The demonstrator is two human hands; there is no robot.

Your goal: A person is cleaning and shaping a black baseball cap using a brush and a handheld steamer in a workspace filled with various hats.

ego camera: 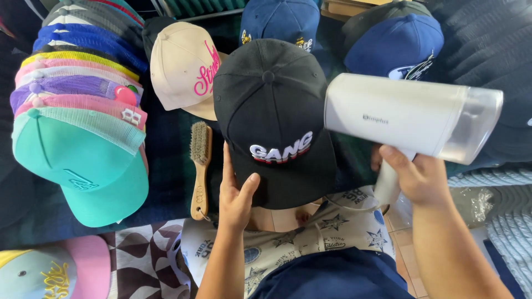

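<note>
Both forearms are bare, with no sleeves, watch, rings or gloves on the left hand [235, 196] or the right hand [419, 176]. Below them shows a dark navy garment [332, 277] at the waist. Over the lap lie pale cream shorts [288, 243] printed with blue stars, round badges and lettering.

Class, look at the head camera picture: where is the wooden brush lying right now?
The wooden brush lies left of centre, between the teal cap and the black cap, just left of the left hand.
</note>
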